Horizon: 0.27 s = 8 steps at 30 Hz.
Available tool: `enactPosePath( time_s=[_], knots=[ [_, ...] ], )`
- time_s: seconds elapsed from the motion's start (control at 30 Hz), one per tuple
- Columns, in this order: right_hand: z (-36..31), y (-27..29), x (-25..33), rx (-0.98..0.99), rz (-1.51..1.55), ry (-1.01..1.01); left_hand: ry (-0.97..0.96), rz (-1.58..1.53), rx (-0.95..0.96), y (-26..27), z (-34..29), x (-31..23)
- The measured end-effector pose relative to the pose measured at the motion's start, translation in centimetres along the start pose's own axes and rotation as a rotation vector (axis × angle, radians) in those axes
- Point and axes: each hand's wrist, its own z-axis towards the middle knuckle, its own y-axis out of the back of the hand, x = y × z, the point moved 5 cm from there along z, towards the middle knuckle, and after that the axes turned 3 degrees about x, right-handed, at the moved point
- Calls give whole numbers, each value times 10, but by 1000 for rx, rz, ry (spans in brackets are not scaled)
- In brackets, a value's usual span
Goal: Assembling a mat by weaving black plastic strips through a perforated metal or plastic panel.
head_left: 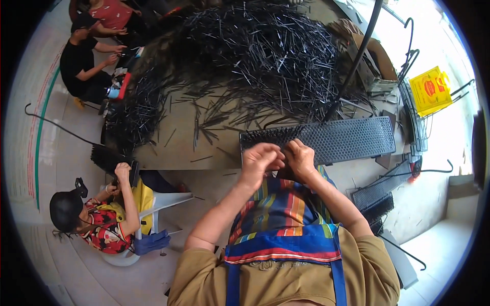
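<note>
A long black perforated tray (347,138) with a honeycomb of small holes lies at the near edge of the table, in front of me. Thin black pieces stand upright in its left part (260,135). My left hand (261,162) hovers by the tray's near left edge, fingers loosely curled and apart, with nothing visible in them. Close beside it, my right hand (301,157) has its fingers pinched together over the tray's near edge. Whatever those fingertips hold is hidden.
A big heap of thin black strips (265,51) covers the table's far side. A black pole (354,61) rises by the tray, near a cardboard box (375,61). More black trays (380,188) sit at right. At left, a person (109,219) handles another tray (109,159); others sit beyond.
</note>
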Motion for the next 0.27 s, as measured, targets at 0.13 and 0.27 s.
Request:
enactPosePath(
  time_s=[0.13,0.27],
  knots=[
    [-2,3,1,20,-25,38,-343,242,-63,9,26,-82],
    [-6,-1,-4,94,-62,31,-385,692,-255,48,97,-94]
  ],
)
